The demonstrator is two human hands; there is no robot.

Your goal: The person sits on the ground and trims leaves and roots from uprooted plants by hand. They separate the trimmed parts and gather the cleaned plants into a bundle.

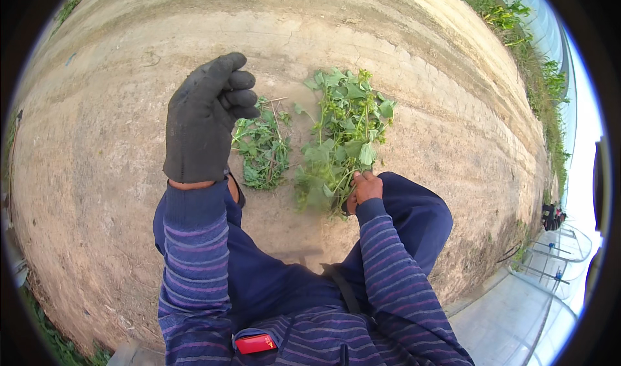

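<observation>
My left hand (206, 118), in a black work glove, is raised on the left with its fingers curled and nothing visible between them. Below and beside it, a small heap of cut green plants (264, 155) lies on the soil. My bare right hand (367, 187) grips the lower stems of a larger bunch of leafy green plants (347, 118), near my right foot. Broad leaves and small yellow-green burs or buds show along its stems, and its lower left part is blurred.
Dry bare soil (461, 172) spreads around my bent legs. Grass and weeds (538, 75) line the right edge beside plastic greenhouse sheeting (514, 308). Another person (552, 218) is far off at the right. A red packet (255, 343) shows in my shirt pocket.
</observation>
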